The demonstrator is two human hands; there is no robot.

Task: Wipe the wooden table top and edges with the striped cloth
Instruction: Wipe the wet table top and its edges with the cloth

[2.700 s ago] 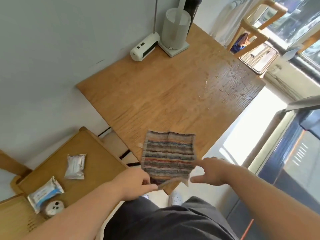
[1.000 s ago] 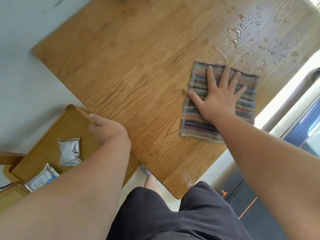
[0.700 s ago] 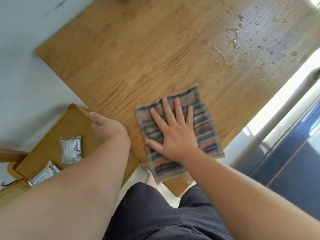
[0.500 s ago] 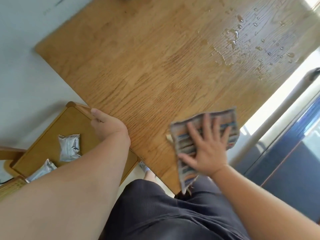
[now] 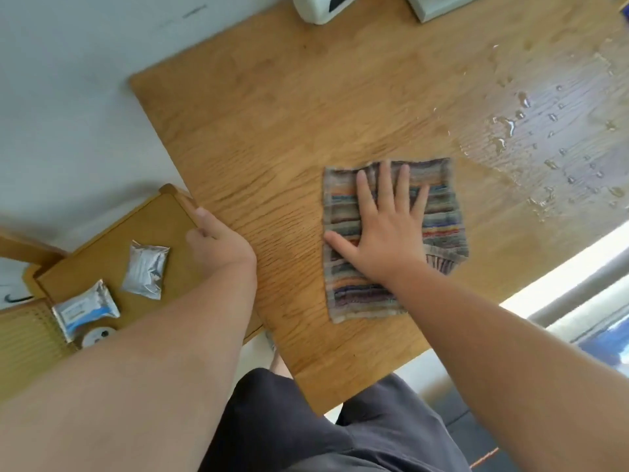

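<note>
As right hand flattens striped cloth, long axis pointing away

I see honey-brown grained wood on the table. The cloth shows grey, blue, orange and red stripes. Lower left: 1 silver packet, 1 blue-and-white packet.

We have one head view, looking steeply down and close onto the wooden table, whose near corner sits bottom centre.
</note>
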